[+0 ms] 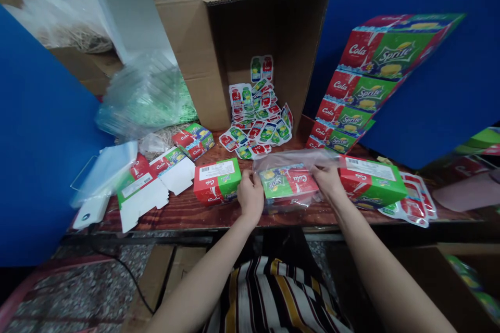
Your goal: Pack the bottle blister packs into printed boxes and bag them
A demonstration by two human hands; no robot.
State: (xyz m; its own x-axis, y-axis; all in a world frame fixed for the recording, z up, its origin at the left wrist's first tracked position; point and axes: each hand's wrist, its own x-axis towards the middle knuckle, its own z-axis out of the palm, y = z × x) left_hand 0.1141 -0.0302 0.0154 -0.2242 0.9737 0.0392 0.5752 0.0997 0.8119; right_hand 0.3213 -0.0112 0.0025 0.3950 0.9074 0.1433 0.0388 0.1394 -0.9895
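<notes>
Over the table (185,214), forearms (214,264) forward, left hand (250,195) and right hand (327,179) tight on film (295,156) around a box (289,181)

Blue panels (42,151) flank a reddish-brown wooden table (183,210) — speckled grey floor (97,291) below.

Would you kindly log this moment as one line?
left hand: touching clear film; right hand: pinching clear film; within: Cola/Sprite box; beside: left box, right box; behind: open carton
</notes>
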